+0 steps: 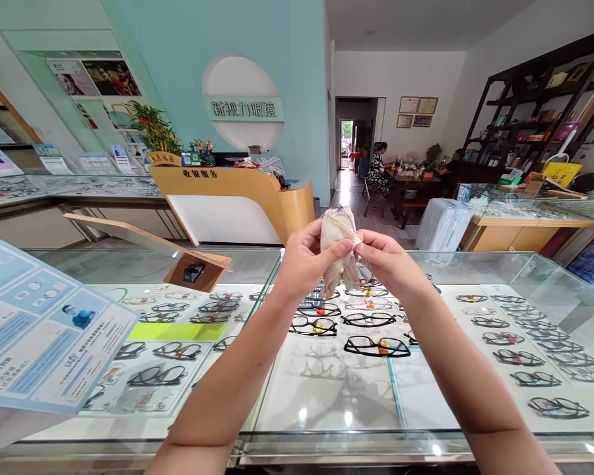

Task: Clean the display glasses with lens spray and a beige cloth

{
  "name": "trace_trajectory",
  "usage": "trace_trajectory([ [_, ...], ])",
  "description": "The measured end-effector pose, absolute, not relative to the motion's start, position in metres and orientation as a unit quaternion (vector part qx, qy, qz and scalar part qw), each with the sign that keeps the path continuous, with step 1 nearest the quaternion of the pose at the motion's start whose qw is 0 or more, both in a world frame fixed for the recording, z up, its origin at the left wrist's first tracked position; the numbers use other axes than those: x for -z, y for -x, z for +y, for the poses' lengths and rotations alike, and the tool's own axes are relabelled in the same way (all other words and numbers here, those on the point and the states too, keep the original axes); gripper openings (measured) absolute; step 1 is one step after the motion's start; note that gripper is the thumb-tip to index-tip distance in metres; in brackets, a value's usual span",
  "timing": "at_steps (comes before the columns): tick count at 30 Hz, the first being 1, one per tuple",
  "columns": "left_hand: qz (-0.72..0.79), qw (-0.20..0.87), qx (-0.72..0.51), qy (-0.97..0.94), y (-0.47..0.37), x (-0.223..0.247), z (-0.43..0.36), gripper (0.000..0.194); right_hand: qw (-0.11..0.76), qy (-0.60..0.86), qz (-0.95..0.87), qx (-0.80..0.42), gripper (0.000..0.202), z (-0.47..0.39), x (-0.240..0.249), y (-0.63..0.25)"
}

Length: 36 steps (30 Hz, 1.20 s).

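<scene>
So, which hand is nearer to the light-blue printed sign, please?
Left. The left hand holds the beige cloth, to the right of the light-blue printed sign and some way off; the right hand grips the cloth's other side, farther from the sign.

Cloth (337, 227) sat between left hand (307, 256) and right hand (387, 260), above glass case (321, 402), eyeglasses (377, 346) lay inside, placard (49, 323) at left, counter (228, 212) behind, suitcase (443, 224) behind right
</scene>
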<state>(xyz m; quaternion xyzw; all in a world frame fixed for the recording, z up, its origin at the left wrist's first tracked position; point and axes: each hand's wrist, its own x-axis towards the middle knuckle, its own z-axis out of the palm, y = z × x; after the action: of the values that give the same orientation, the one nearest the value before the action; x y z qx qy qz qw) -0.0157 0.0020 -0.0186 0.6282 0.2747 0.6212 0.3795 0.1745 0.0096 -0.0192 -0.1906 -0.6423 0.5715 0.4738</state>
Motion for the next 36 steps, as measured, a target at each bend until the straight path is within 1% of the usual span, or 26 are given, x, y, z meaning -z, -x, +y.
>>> trace_trajectory([
  [3,0.275,0.363,-0.635,-0.624,0.013,0.020,-0.001,0.043,0.430,0.178,-0.670,-0.579,0.040,0.007,0.020,-0.173],
  [6,0.272,0.319,-0.666,-0.617,0.007,0.023,-0.007,0.042,0.401,0.169,-0.696,-0.571,0.042,0.000,0.020,-0.168],
  [8,0.272,0.293,-0.692,-0.601,0.004,0.025,-0.010,0.045,0.395,0.166,-0.705,-0.565,0.044,-0.005,0.019,-0.164],
  [10,0.274,0.291,-0.706,-0.584,0.002,0.026,-0.009,0.051,0.397,0.166,-0.705,-0.563,0.046,-0.008,0.018,-0.162],
  [12,0.273,0.315,-0.702,-0.577,0.007,0.025,-0.005,0.056,0.409,0.173,-0.699,-0.561,0.047,-0.008,0.017,-0.164],
  [14,0.267,0.364,-0.666,-0.594,0.016,0.022,0.001,0.057,0.426,0.184,-0.691,-0.554,0.046,-0.006,0.015,-0.168],
  [18,0.250,0.459,-0.533,-0.665,0.040,0.013,0.009,0.044,0.438,0.219,-0.681,-0.544,0.044,0.002,0.014,-0.180],
  [20,0.246,0.479,-0.504,-0.675,0.044,0.010,0.009,0.043,0.433,0.224,-0.674,-0.555,0.045,0.005,0.015,-0.183],
  [22,0.248,0.477,-0.521,-0.663,0.039,0.011,0.008,0.049,0.432,0.218,-0.665,-0.569,0.047,0.007,0.016,-0.183],
  [24,0.254,0.452,-0.558,-0.648,0.028,0.015,0.007,0.051,0.429,0.209,-0.660,-0.580,0.048,0.007,0.018,-0.180],
  [28,0.272,0.339,-0.655,-0.618,0.008,0.027,0.005,0.049,0.403,0.201,-0.673,-0.587,0.049,0.002,0.020,-0.172],
  [30,0.283,0.298,-0.690,-0.596,0.004,0.031,0.006,0.054,0.390,0.207,-0.683,-0.582,0.050,0.001,0.020,-0.169],
  [31,0.288,0.299,-0.692,-0.590,0.005,0.032,0.007,0.057,0.392,0.212,-0.685,-0.577,0.049,0.000,0.020,-0.169],
  [33,0.292,0.335,-0.672,-0.593,0.010,0.033,0.011,0.062,0.408,0.220,-0.684,-0.564,0.048,0.000,0.018,-0.171],
  [36,0.277,0.397,-0.650,-0.586,0.020,0.028,0.017,0.061,0.439,0.213,-0.678,-0.550,0.042,0.000,0.013,-0.179],
])
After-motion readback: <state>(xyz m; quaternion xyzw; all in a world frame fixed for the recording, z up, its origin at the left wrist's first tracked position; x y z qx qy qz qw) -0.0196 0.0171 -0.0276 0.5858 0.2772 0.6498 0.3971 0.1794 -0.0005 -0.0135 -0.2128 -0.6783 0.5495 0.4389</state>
